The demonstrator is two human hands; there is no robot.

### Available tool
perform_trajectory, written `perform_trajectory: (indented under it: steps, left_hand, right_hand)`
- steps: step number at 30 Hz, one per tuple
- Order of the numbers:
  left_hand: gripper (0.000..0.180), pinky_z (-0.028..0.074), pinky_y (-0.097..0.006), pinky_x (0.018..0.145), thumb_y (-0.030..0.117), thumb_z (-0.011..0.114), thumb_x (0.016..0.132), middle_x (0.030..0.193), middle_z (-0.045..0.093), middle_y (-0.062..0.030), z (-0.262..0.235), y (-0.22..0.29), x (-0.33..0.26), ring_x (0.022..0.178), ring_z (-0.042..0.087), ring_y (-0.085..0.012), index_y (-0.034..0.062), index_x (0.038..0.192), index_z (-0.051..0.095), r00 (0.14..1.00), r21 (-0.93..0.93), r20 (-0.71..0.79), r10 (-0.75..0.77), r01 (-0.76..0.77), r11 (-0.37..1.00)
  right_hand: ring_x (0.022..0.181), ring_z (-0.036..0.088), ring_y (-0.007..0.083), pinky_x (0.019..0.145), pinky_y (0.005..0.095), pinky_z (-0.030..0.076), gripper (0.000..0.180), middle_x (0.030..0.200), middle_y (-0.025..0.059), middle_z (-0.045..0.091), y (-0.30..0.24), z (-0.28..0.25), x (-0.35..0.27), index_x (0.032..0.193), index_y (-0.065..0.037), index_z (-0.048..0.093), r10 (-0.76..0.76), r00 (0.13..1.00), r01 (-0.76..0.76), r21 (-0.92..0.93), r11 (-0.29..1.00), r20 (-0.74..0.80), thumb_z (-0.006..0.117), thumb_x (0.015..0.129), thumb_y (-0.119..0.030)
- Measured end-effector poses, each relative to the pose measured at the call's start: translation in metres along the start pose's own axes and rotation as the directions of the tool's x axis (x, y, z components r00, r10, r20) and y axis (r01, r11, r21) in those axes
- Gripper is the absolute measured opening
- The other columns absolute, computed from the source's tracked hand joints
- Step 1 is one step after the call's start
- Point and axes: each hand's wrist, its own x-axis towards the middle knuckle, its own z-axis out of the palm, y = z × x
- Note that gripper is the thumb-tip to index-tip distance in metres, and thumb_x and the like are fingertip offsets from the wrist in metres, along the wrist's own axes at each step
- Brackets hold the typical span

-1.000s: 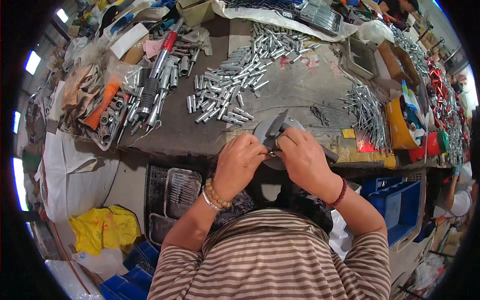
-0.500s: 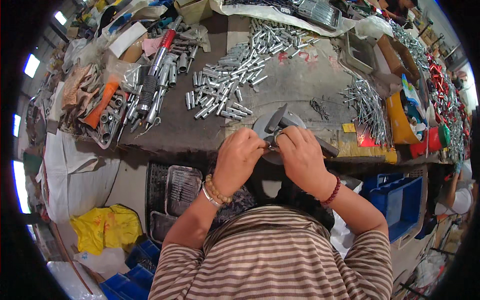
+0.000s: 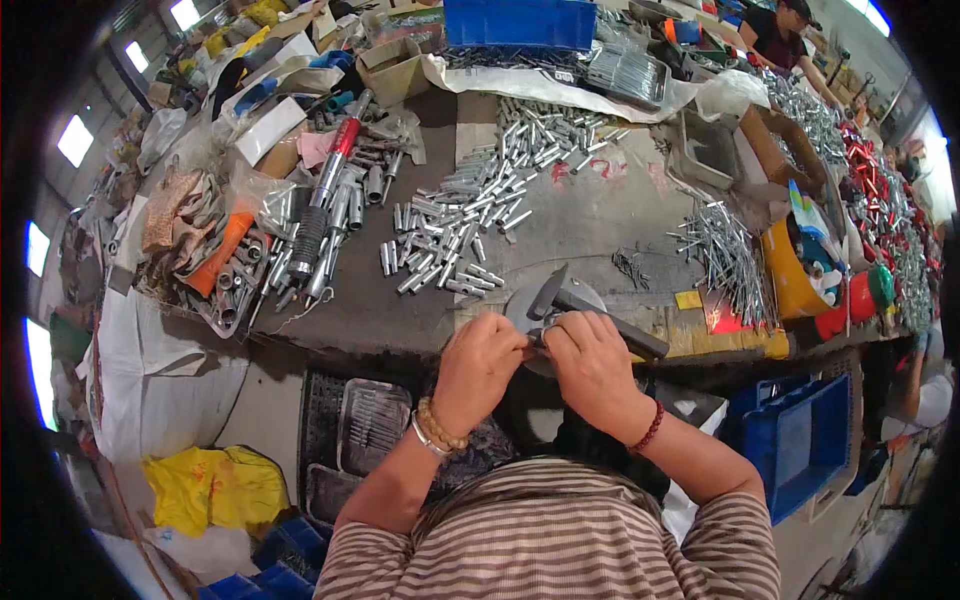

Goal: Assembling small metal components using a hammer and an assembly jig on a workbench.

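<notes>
My left hand (image 3: pixel 478 368) and my right hand (image 3: pixel 597 378) meet at the bench's front edge, both with fingertips pinched together. Between them is something small and metallic, mostly hidden by the fingers, so its kind does not show. Just beyond the fingertips, a hammer (image 3: pixel 546 294) lies across a round grey metal disc (image 3: pixel 592 293), its dark handle pointing right past my right hand. Farther off, a heap of short silver metal tubes (image 3: pixel 470 215) spreads over the bench. To the right lie a small bunch of dark pins (image 3: pixel 631 268) and a pile of long thin metal rods (image 3: pixel 722 255).
At the left are a red-and-silver power tool (image 3: pixel 318 200) and a tray of sockets with an orange-handled tool (image 3: pixel 222 255). A yellow container (image 3: pixel 790 265) stands right. Blue crates (image 3: pixel 795 440) sit below the bench; another blue bin (image 3: pixel 520 24) is at the back. A co-worker (image 3: pixel 782 40) is far right.
The view has tilted up, so the bench sits lower and the back blue bin shows. Both hands stay pinched together by the disc, with only slight finger movement.
</notes>
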Motion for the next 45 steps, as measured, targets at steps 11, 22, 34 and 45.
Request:
perform_trajectory:
  steps: [11, 22, 34, 45]
  left_hand:
    - [0.010, 0.051, -0.038, 0.079, 0.002, 0.072, 0.086, 0.094, 0.061, -0.0118, 0.001, -0.007, 0.007, 0.089, 0.063, -0.0312, 0.0010, 0.095, 0.068, 1.000, -0.022, 0.003, 0.016, -0.016, 1.000]
    - [0.011, 0.051, -0.038, 0.078, 0.005, 0.075, 0.086, 0.094, 0.061, -0.0108, 0.001, -0.004, 0.004, 0.089, 0.063, -0.0295, 0.0017, 0.095, 0.071, 1.000, -0.019, 0.022, -0.008, 0.009, 1.000]
    - [0.021, 0.051, -0.041, 0.088, 0.012, 0.079, 0.084, 0.101, 0.066, -0.0080, -0.006, 0.009, 0.007, 0.099, 0.062, -0.0301, 0.0081, 0.104, 0.078, 0.994, 0.165, -0.041, 0.099, -0.091, 0.982]
    - [0.013, 0.050, -0.041, 0.084, 0.014, 0.078, 0.085, 0.094, 0.065, -0.0073, -0.001, 0.000, 0.014, 0.095, 0.061, -0.0301, 0.0073, 0.097, 0.076, 0.999, 0.143, 0.003, 0.049, -0.049, 0.989]
  right_hand:
    - [0.099, 0.060, 0.0320, 0.087, 0.0428, 0.047, 0.023, 0.104, 0.0110, 0.059, 0.008, 0.006, 0.006, 0.102, -0.006, 0.063, 0.022, 0.998, -0.020, 0.033, 0.999, -0.063, 0.067, 0.079, -0.005]
    - [0.099, 0.059, 0.0358, 0.086, 0.0449, 0.047, 0.025, 0.103, 0.0128, 0.060, 0.010, 0.005, 0.004, 0.100, -0.004, 0.062, 0.055, 0.987, -0.027, 0.183, 0.983, -0.151, 0.075, 0.079, -0.002]
    - [0.092, 0.059, 0.0370, 0.082, 0.0451, 0.046, 0.024, 0.101, 0.0147, 0.063, 0.019, -0.013, -0.008, 0.095, -0.001, 0.061, 0.279, 0.943, -0.200, 0.363, 0.910, -0.181, 0.079, 0.080, 0.000]
    - [0.095, 0.061, 0.0360, 0.082, 0.0451, 0.045, 0.025, 0.101, 0.0127, 0.064, 0.016, 0.003, 0.000, 0.095, -0.003, 0.064, 0.215, 0.954, -0.153, 0.276, 0.949, -0.210, 0.081, 0.076, 0.000]
